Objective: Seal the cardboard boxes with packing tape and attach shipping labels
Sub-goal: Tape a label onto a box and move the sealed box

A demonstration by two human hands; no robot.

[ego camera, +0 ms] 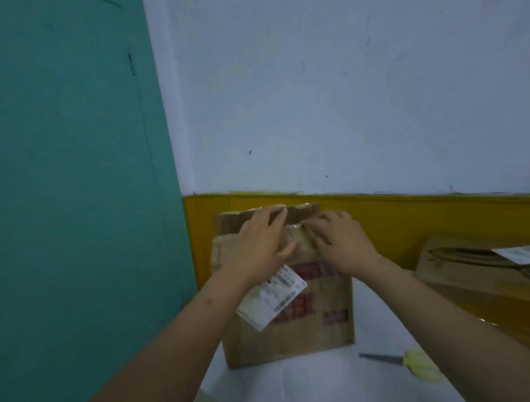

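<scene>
A brown cardboard box (295, 337) with red print stands on the white table, a white shipping label (271, 295) stuck aslant on its near face. Clear packing tape (297, 234) runs over its top. My left hand (256, 244) lies flat on the top, fingers straight, reaching to the far flap. My right hand (336, 237) presses on the tape beside it, fingers bent down onto the top. The two hands almost touch. The tape roll is not in view.
Scissors with yellow handles (416, 362) lie on the white table (313, 385) right of the box. A larger cardboard box (477, 288) with a white label (527, 253) sits at the right. A yellow panel (412, 217) and a teal wall (72, 180) stand behind.
</scene>
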